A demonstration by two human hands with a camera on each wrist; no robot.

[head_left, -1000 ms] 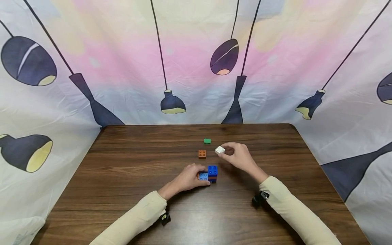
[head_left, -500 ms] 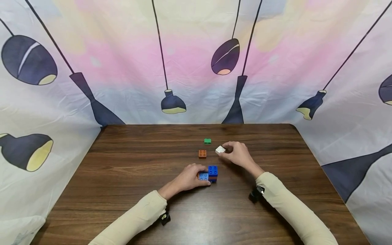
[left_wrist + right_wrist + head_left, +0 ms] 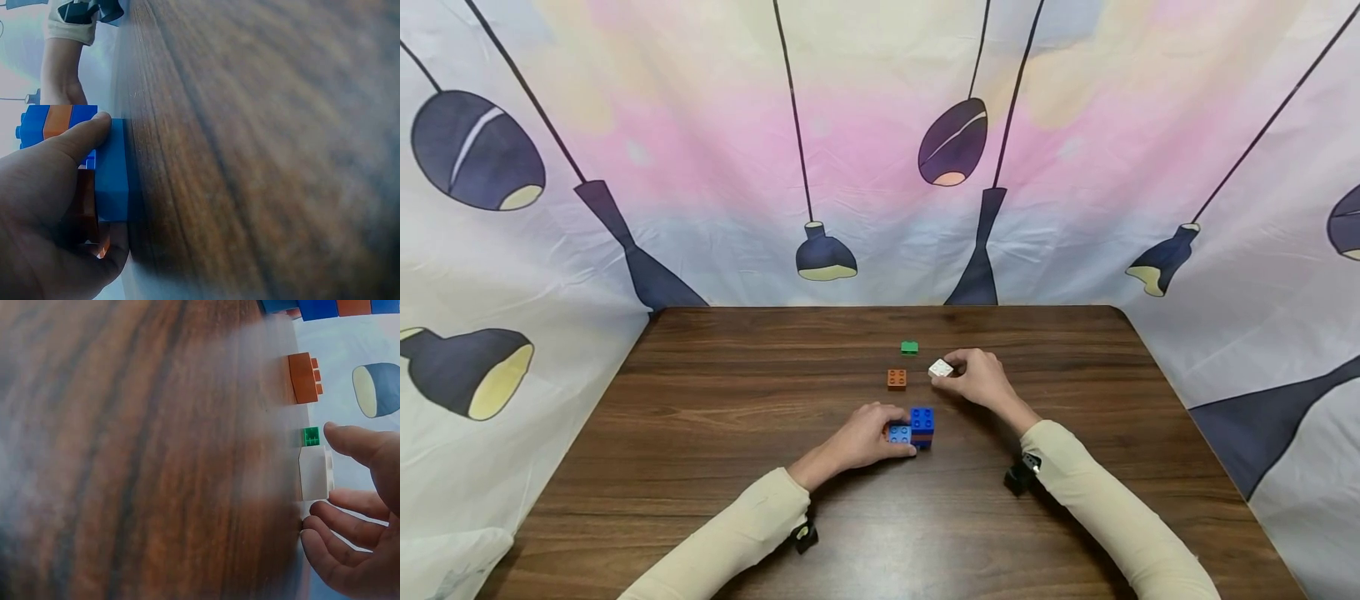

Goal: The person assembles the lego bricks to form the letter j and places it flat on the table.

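Observation:
My left hand (image 3: 859, 435) holds a toy brick assembly on the table, thumb along its near side and fingers on the far side. A lighter blue brick (image 3: 112, 172) forms its base in the left wrist view. At its right end rises a stack (image 3: 922, 427) of dark blue and orange layers; an orange brick (image 3: 87, 203) sits partly hidden by the hand. My right hand (image 3: 983, 377) is around a white brick (image 3: 314, 473) resting on the table. In the right wrist view the thumb stands apart from that brick, with the fingers spread on its other side.
An orange brick (image 3: 897, 379) lies left of the white one. Farther back is a small green brick (image 3: 909, 347). The brown wooden table (image 3: 737, 367) ends at a printed curtain (image 3: 722, 167) with lamp drawings.
My right forearm has shifted slightly left, and the right hand's grip on the white brick has loosened. The left hand and its brick assembly have stayed in place.

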